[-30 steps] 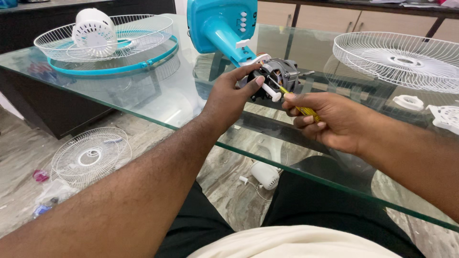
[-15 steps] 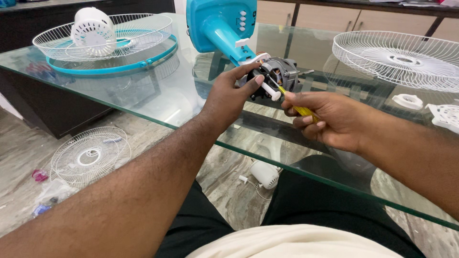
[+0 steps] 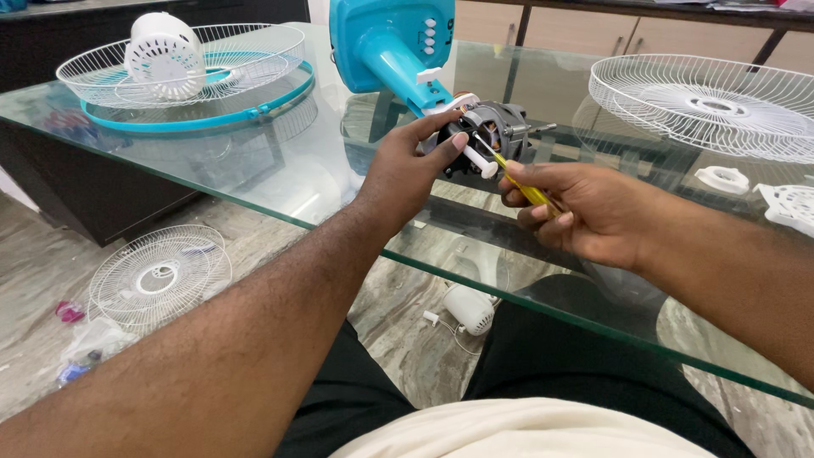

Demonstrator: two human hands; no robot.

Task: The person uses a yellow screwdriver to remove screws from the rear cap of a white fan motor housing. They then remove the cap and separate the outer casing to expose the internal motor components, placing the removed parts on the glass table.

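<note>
Glass table [image 3: 254, 182]: fan grilles [image 3: 704, 102] already off; left hand [image 3: 407, 170] steadies bare motor [image 3: 496, 136], right hand [image 3: 585, 212] grips yellow screwdriver [image 3: 521, 187], screws pending.

Glass table [image 3: 254, 182], dark cabinet [image 3: 76, 191], wooden cupboards [image 3: 593, 34], marbled stone floor [image 3: 34, 254]

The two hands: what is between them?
In the head view, between left hand and right hand: a white knob and yellow screwdriver.

No labels, signs or screens appear. On the floor at 8 o'clock lies a crumpled clear plastic wrapper [image 3: 89, 343], the only package-like item.
</note>
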